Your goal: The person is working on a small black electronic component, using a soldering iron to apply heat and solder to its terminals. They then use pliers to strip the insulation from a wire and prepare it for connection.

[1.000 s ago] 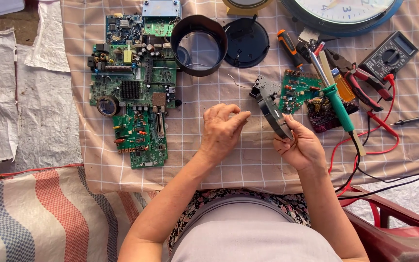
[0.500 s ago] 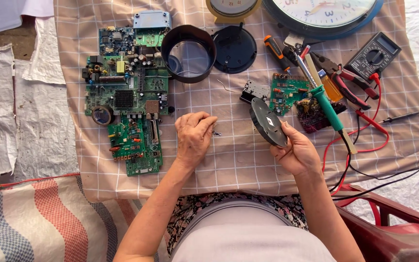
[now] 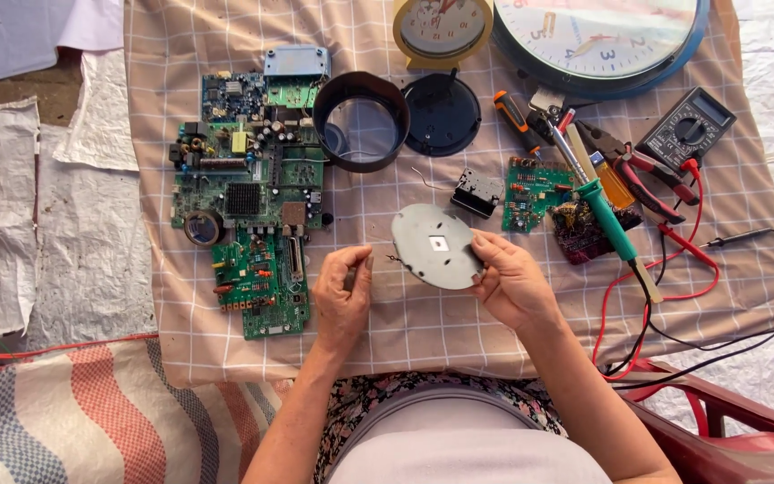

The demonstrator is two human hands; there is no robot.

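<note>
Metal disc (image 3: 438, 246) now lies flat-faced in right hand (image 3: 514, 285).

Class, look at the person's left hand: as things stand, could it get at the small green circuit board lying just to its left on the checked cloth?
Probably yes. The left hand lies right beside the small green circuit board, with only bare checked cloth between. It does seem to pinch something small, so its fingers may not be free. The right hand holds the grey metal disc.

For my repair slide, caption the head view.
Right hand holds a grey metal disc over a checked cloth; left hand beside green circuit boards.
</note>
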